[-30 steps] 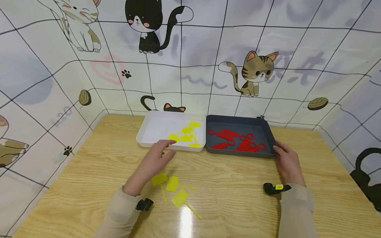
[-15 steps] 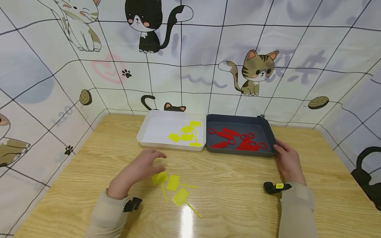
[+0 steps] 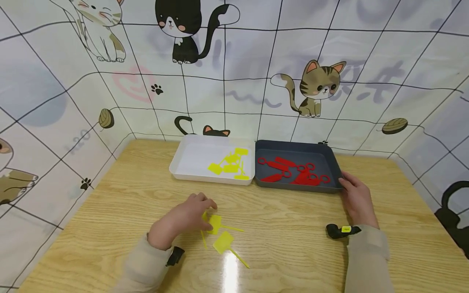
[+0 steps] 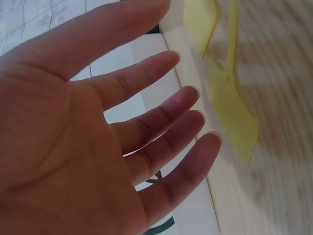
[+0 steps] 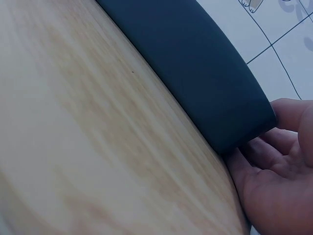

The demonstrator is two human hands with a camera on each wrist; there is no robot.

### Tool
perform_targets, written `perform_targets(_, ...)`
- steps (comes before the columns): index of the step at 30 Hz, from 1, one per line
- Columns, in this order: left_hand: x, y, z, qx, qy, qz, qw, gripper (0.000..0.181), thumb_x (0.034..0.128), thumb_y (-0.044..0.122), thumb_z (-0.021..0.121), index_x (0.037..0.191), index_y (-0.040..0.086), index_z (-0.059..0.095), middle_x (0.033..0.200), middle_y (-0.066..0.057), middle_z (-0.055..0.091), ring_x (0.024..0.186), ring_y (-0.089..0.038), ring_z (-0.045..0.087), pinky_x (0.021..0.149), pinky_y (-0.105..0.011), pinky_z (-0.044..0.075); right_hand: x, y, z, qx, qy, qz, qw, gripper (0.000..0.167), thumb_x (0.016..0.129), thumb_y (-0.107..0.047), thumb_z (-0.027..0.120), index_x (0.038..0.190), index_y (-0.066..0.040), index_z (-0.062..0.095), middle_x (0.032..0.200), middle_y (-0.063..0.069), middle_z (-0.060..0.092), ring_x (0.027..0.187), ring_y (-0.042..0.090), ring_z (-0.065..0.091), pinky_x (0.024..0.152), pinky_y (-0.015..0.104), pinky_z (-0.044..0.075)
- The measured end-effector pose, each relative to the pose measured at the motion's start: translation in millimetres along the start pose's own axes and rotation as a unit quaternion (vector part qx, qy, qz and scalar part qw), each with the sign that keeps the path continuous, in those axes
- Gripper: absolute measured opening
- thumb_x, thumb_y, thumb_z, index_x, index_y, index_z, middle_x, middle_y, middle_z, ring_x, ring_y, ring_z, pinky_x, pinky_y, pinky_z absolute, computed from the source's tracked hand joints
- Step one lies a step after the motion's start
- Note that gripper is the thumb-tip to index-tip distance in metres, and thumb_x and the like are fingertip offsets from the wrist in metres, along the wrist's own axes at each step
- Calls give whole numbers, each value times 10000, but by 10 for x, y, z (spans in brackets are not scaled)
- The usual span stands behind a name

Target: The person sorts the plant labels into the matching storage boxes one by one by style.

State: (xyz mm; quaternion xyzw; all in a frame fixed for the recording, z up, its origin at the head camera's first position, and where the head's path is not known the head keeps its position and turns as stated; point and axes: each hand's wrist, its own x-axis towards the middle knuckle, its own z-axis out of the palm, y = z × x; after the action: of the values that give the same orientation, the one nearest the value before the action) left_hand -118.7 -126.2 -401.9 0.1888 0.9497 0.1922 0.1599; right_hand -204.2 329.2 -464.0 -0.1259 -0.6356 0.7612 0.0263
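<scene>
My left hand [image 3: 188,215] hovers low over loose yellow tags, each a flat square head on a thin stem. It partly hides two of them, one with its stem [image 3: 203,240] showing; another tag [image 3: 222,243] lies nearer me. In the left wrist view the fingers are spread and relaxed, apart from a yellow tag [image 4: 234,112]. My right hand [image 3: 357,199] holds the right end of the dark grey tray [image 3: 318,156]. The right wrist view shows the thumb at the rim of that tray [image 5: 195,73] and the fingers round its lower corner.
Left of the dark tray, against it, stands a white tray [image 3: 194,158] with several yellow tags [image 3: 231,168] inside. Several red ringed pieces [image 3: 305,177] lie in the dark tray. Behind both, at the back of the wooden table [image 3: 286,236], hangs a cat-patterned sheet [image 3: 249,97].
My left hand has come back from the white tray's front edge toward me, then shifted right over the loose tags. The right hand stays at the dark tray.
</scene>
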Motion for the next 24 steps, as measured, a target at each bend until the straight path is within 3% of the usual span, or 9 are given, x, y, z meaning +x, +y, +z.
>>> perform_targets(10, -17, 48, 101, 287, 146, 307, 9990, 389, 676, 145, 761, 1008, 114, 561, 938, -14, 363, 862, -210, 333, 591, -288, 390, -8, -26, 9, 44, 42, 112, 9999, 610, 886, -212, 545, 1406, -73, 257, 1472, 46, 157, 1305, 128, 218, 1026, 226, 209)
perform_targets(15, 0, 49, 127, 511, 225, 295, 9980, 378, 671, 155, 762, 979, 119, 547, 931, -12, 348, 864, -213, 335, 575, -285, 382, -6, -34, 15, 63, -5, 95, 9999, 611, 887, -205, 542, 1407, -72, 250, 1473, 50, 152, 1307, 133, 216, 1023, 225, 214)
perform_targets(24, 1, 57, 134, 461, 230, 259, 9983, 355, 673, 177, 763, 916, 119, 512, 896, -3, 339, 845, -203, 341, 579, -290, 372, -12, -44, 28, 2, 87, 104, 9999, 602, 891, -202, 536, 1405, -66, 253, 1470, 48, 163, 1299, 121, 230, 1020, 215, 218)
